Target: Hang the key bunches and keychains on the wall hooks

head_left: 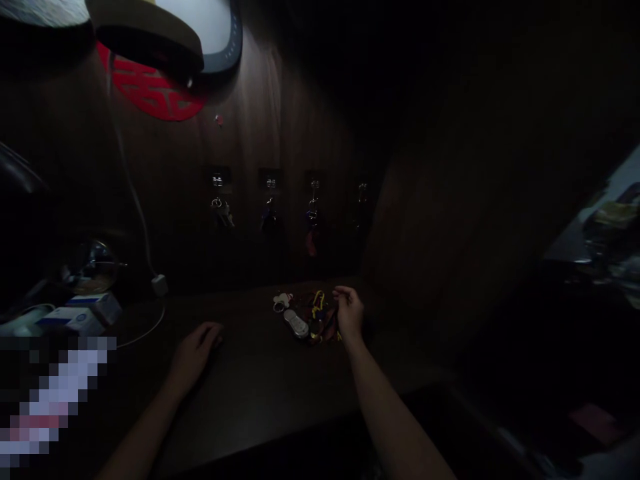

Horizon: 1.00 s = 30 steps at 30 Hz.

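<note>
My right hand [349,313] hovers at the right edge of a tangled pile of keys and lanyards [311,317], its fingers curled close to a yellow cord [317,305]. In this dim light I cannot tell whether those fingers hold anything. A silver-white key fob [296,325] lies at the front of the pile, with a small white tag [281,302] behind it. My left hand [195,357] rests on the dark wooden counter [260,400] to the left of the pile, holding nothing.
Several hooks on the dark wood wall [300,120] carry hanging keys [221,212] above the counter. White boxes [85,313], a cable and a round glass object [91,267] stand at the left. A red paper ornament [153,87] and a lamp [200,40] are above.
</note>
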Tool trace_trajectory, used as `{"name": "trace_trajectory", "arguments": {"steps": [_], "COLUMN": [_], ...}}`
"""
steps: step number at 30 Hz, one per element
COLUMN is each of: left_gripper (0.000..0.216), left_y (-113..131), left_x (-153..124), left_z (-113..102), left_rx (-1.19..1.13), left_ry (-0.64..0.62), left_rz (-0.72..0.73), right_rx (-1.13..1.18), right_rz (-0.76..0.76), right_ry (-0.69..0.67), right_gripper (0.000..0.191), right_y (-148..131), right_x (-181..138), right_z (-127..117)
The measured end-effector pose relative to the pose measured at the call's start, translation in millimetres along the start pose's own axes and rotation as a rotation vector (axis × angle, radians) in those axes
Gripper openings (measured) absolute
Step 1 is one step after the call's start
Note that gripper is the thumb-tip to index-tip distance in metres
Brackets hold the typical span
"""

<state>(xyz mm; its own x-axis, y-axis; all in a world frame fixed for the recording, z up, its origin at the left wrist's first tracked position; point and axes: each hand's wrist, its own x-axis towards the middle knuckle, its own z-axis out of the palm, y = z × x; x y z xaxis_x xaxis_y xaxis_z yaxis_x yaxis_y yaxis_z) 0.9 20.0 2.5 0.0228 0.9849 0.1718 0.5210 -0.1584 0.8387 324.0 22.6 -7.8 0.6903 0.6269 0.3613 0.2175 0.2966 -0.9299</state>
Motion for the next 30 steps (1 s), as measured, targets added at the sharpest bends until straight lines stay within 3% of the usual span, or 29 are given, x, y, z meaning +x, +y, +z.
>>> {"name": "trace_trajectory", "arguments": {"steps": [7,12,22,30], "left_gripper": [0.036,0.033,0.03,0.036], "left_y": [-2.4,-2.3,-3.7,-9.3], "left_x": [-2.1,-5.2,-8.6,-10.1], "left_z": [2.5,3.5,8.6,13.2], "left_rx": [0.059,0.092,0.242,0.286], "left_ry": [-0.041,-0.084,-0.1,-0.204], "left_rz": [0.031,0.127,0.349,0.528], "right_rx": [-0.615,-0.913,-0.668,-0.494], "right_rz": [-0.426,-0.532,-0.691,-0.85], "right_ry": [-0.415,-0.591,-0.872,-1.136], "right_gripper": [0.022,0.047,0.043,0.049], "right_y": [-21.7,-27.7,-32.4,-43.7], "right_x": [-41.8,-59.7,-70.1,-85.2], "right_z": [22.1,31.3,32.8,36.3]}}
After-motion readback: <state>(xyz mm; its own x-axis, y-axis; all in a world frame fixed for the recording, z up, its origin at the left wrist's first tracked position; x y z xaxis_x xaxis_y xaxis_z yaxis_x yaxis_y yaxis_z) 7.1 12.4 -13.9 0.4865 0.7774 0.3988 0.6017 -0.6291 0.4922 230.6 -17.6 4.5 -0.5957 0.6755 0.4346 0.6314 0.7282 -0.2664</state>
